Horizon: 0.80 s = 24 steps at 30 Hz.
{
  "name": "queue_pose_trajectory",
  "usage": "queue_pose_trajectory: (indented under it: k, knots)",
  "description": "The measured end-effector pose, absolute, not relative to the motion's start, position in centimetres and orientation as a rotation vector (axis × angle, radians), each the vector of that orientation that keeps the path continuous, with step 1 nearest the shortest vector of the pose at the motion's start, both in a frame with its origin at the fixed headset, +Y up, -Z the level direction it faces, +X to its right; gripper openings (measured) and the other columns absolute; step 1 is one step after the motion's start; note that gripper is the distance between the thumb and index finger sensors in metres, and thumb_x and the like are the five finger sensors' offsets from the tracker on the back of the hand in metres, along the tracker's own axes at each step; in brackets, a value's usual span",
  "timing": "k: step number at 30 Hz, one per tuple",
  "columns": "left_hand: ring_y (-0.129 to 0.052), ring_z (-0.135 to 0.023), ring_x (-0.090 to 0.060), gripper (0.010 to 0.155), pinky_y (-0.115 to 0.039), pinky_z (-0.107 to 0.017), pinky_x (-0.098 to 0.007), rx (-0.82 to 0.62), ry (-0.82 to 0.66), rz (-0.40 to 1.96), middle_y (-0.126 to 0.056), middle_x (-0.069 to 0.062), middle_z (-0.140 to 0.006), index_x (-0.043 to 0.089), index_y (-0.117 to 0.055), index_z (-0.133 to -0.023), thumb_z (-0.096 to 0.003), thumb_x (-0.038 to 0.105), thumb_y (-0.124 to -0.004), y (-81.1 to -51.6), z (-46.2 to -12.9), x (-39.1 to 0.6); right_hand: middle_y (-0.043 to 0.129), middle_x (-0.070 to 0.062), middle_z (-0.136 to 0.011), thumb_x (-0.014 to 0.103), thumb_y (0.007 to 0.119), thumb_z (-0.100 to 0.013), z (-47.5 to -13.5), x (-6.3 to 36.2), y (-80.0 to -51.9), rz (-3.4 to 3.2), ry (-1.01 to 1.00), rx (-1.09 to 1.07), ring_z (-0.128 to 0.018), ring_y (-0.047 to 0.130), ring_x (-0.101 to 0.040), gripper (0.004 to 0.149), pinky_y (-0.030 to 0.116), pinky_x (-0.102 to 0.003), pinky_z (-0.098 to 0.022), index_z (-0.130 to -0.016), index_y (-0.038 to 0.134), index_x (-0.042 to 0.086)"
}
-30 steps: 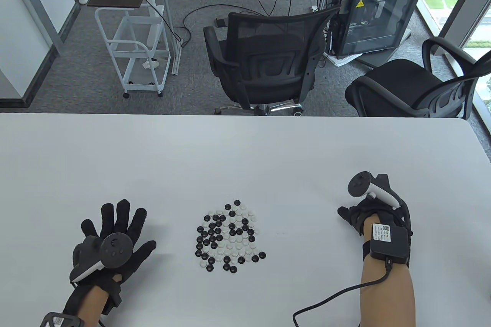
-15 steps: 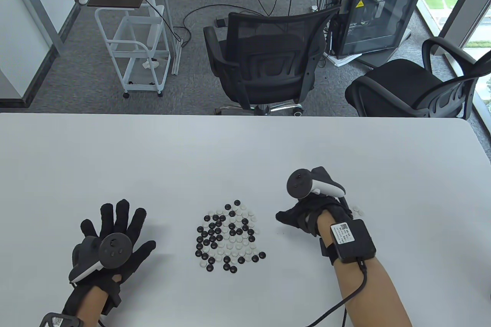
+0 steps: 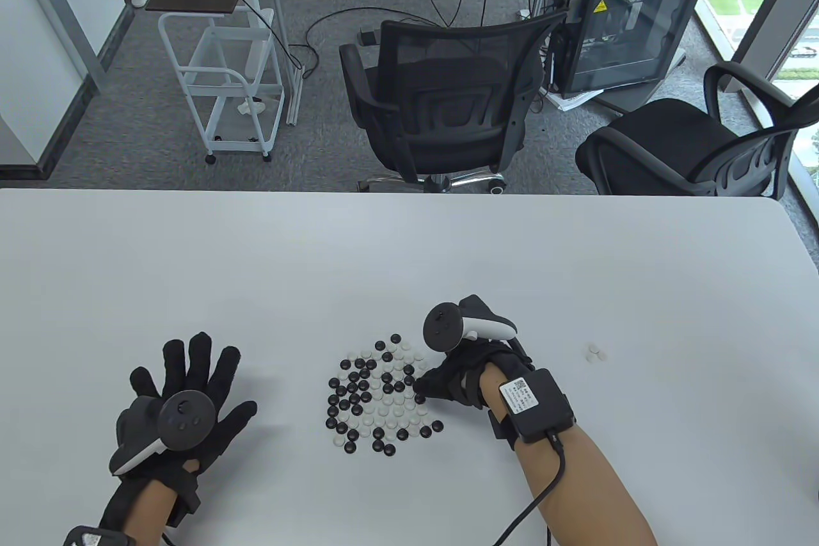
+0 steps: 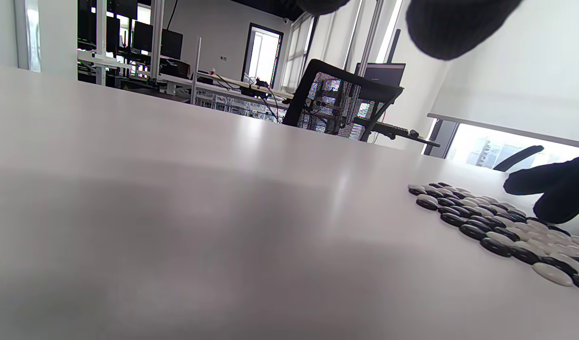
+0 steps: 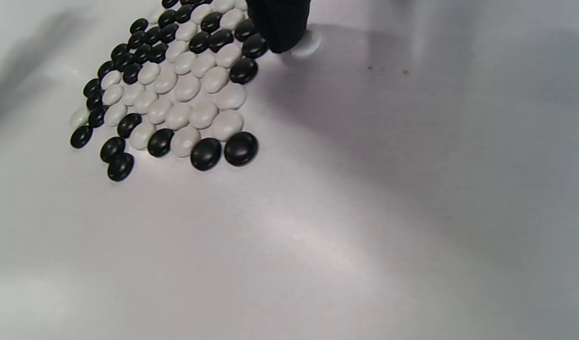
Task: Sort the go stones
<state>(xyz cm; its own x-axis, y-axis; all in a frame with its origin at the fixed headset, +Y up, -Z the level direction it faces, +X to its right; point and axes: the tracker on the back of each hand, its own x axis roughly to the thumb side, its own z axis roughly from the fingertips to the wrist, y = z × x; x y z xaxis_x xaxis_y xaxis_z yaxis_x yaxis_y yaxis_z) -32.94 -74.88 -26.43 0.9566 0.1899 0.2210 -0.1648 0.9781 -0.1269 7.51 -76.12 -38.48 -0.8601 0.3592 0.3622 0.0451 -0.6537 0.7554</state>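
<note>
A pile of black and white Go stones lies on the white table near its front middle. My right hand is at the pile's right edge, fingers bent down. One fingertip presses on a white stone at the pile's border; no thumb shows against that stone. The left wrist view shows this hand low over the stones. My left hand lies flat on the table left of the pile, fingers spread, holding nothing. Two white stones sit apart on the right.
Two black office chairs stand beyond the table's far edge, with a white cart and a computer case further back. A cable trails from my right wrist over the table's front.
My right hand has moved left from the two set-aside white stones to the pile's right edge and come down on a stone. My left hand has barely shifted.
</note>
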Motion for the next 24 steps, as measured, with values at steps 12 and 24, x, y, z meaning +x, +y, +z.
queue_pose_trajectory:
  k: [12, 24]
  knots:
    - [0.008, -0.104, -0.059, 0.083, 0.003, -0.051, -0.085, -0.115, -0.233, 0.181, 0.004, -0.026, -0.122, 0.020, -0.019, -0.121, -0.0602, 0.063, -0.055, -74.8, -26.4, -33.1, 0.008, -0.048, -0.107, 0.046, 0.057, -0.061, -37.9, 24.5, -75.8, 2.666, 1.154, 0.063, -0.085, -0.001, -0.075, 0.067, 0.016, -0.094, -0.051, -0.110, 0.064, 0.002]
    - [0.008, -0.104, -0.059, 0.083, 0.003, -0.051, -0.085, -0.142, -0.234, 0.170, 0.004, -0.027, -0.121, 0.020, -0.019, -0.121, -0.0602, 0.063, -0.055, -75.4, -26.7, -32.9, -0.005, -0.047, -0.103, 0.049, 0.053, -0.057, -35.5, 30.6, -77.1, 2.600, 1.087, -0.125, -0.083, -0.008, -0.074, 0.073, 0.011, -0.094, -0.050, -0.116, 0.041, 0.005]
